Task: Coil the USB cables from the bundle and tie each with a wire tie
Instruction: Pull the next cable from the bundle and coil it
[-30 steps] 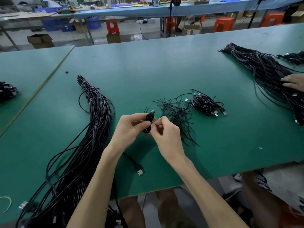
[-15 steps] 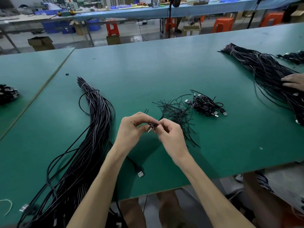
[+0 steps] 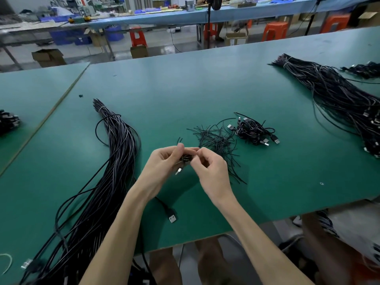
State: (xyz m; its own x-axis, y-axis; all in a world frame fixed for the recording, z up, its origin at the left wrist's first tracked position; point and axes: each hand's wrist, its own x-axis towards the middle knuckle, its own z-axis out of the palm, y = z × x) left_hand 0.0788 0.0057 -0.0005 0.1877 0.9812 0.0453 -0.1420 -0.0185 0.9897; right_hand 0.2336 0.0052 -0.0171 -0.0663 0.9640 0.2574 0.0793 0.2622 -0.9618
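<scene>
My left hand [image 3: 164, 163] grips a small coiled black USB cable [image 3: 185, 158] above the green table [image 3: 185, 89]; a silver plug pokes out below its fingers. My right hand [image 3: 211, 169] pinches at the same coil from the right, where a thin black wire tie sticks up. The coil is mostly hidden by my fingers. A long bundle of black cables [image 3: 115, 161] lies to the left. Loose wire ties [image 3: 218, 142] are scattered just beyond my right hand. A small heap of tied coils [image 3: 255, 130] sits further right.
A loose USB plug [image 3: 171, 215] lies under my left forearm near the table's front edge. A second cable bundle [image 3: 339, 99] stretches along the right side. More coils [image 3: 8, 121] sit on the neighbouring table at far left. Another person's legs show at bottom right.
The coil has turned in my hands: its plug pointed up before and now points down. Both hands stay close together. Another person's hand on the right bundle is gone from view.
</scene>
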